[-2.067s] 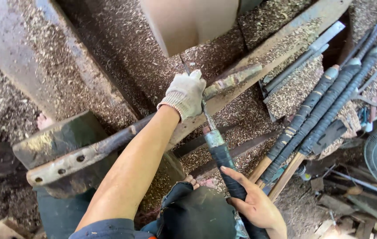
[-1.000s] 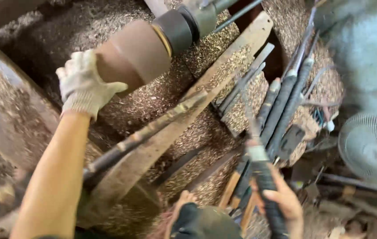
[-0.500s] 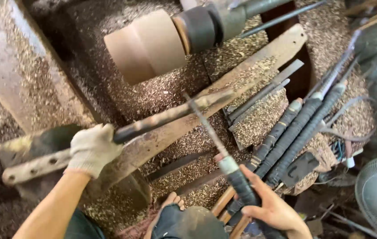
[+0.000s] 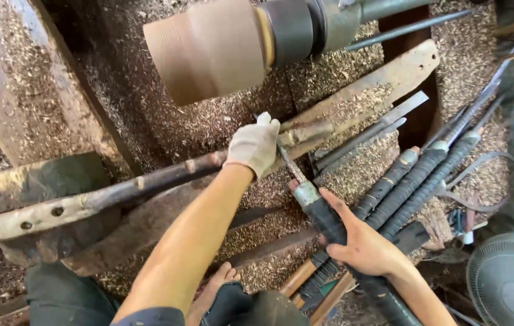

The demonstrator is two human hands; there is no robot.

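Note:
A light-brown wooden cylinder (image 4: 209, 48) sits on a lathe chuck (image 4: 290, 30) at the top. Below it runs a long rusty metal tool rest bar (image 4: 118, 187). My left hand (image 4: 256, 145), in a white glove, rests on that bar and presses the blade of a turning chisel (image 4: 290, 164) against it. My bare right hand (image 4: 359, 241) grips the chisel's black wrapped handle (image 4: 329, 220). The blade tip is hidden behind my glove, just under the cylinder.
Wood shavings (image 4: 178, 127) cover the lathe bed. Several more black-handled chisels (image 4: 426, 175) and flat metal blades (image 4: 377, 124) lie to the right. A fan (image 4: 507, 284) stands at the bottom right. A wooden beam (image 4: 3, 78) slants at the left.
My gloved left hand has moved right along the rest bar to the chisel blade. The chisel has come up onto the bar under the cylinder. The view has shifted closer to the cylinder.

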